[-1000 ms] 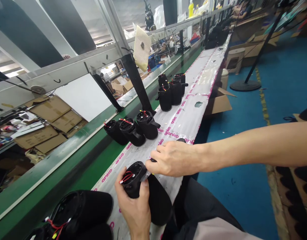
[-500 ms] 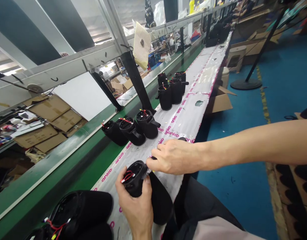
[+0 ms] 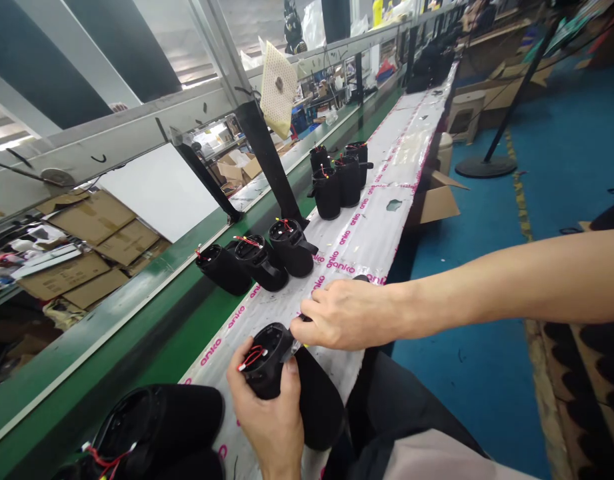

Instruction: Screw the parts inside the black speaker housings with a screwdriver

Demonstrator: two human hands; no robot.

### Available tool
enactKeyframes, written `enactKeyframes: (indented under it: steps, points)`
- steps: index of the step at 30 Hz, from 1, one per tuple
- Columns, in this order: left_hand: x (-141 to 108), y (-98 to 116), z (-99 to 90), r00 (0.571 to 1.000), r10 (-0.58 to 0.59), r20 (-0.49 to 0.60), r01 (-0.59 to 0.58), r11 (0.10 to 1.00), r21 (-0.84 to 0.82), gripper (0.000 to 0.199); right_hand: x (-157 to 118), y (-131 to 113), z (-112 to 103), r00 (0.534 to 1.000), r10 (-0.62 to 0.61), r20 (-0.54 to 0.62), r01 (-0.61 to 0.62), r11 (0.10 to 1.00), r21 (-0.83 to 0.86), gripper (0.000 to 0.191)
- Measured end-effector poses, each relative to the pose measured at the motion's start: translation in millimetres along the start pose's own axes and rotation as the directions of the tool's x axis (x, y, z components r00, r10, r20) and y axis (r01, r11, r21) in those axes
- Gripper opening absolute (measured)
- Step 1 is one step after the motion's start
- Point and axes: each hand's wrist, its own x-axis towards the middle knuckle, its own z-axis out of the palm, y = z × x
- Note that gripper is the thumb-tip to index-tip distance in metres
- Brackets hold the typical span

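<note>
the rim end of a black housing (image 3: 263, 385) is wrapped by the left hand (image 3: 269, 417), fingers on the far side and thumb on the near side. the right hand (image 3: 331, 317) is curled narrow at the housing's rim; something dark shows at its fingertips, but what is pinched there cannot be told. the housing is held tilted over the near part of a film-covered strip (image 3: 371, 233), close to its right edge. beyond that edge lie the dark trousers (image 3: 411, 400) and the blue floor (image 3: 451, 380). on the other side, the strip is bordered by a green belt (image 3: 201, 320). only a narrow gap is left between the left hand and the large housings (image 3: 187, 413) at lower left; more room is given up the strip, as far as three housings (image 3: 261, 267), with a farther cluster (image 3: 347, 183) behind them. on the held housing an oval rim is seen around a dark recess, where red wires (image 3: 254, 357) with white connectors are looped. a translucent piece (image 3: 291, 350) is seen by the thumb. whether the dark rounded form (image 3: 321, 403) alongside belongs to the same housing cannot be told.
</note>
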Motion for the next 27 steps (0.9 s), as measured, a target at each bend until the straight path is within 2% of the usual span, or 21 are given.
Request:
enactKeyframes:
  steps: [7,14,18,22,27]
  points:
    - [-0.4,-3.0,5.9,0.999,-0.011,-0.035,0.014,0.996,0.083,0.056,2.3,-0.7,-21.8,0.986,0.041,0.164,-0.052,0.997,0.061,0.010]
    - [-2.2,1.1,7.3,0.997,-0.049,-0.058,0.056,0.991,0.124,0.056,2.1,-0.1,-27.8,0.991,-0.005,0.131,0.012,0.999,-0.049,0.014]
    - [0.4,0.9,4.6,1.000,-0.011,-0.018,0.012,0.996,0.093,0.056,2.8,4.7,-16.6,0.995,-0.073,0.064,0.075,0.997,-0.014,0.015]
    - [3.7,0.8,0.9,1.000,-0.013,0.021,0.012,0.998,0.062,0.054,6.0,7.8,-4.7,0.993,-0.093,0.071,0.092,0.996,0.018,0.016]
    - [6.2,-2.8,0.4,0.999,0.016,0.035,-0.018,0.998,0.053,0.053,12.2,8.4,-14.0,0.990,-0.095,0.100,0.093,0.995,0.028,0.015]
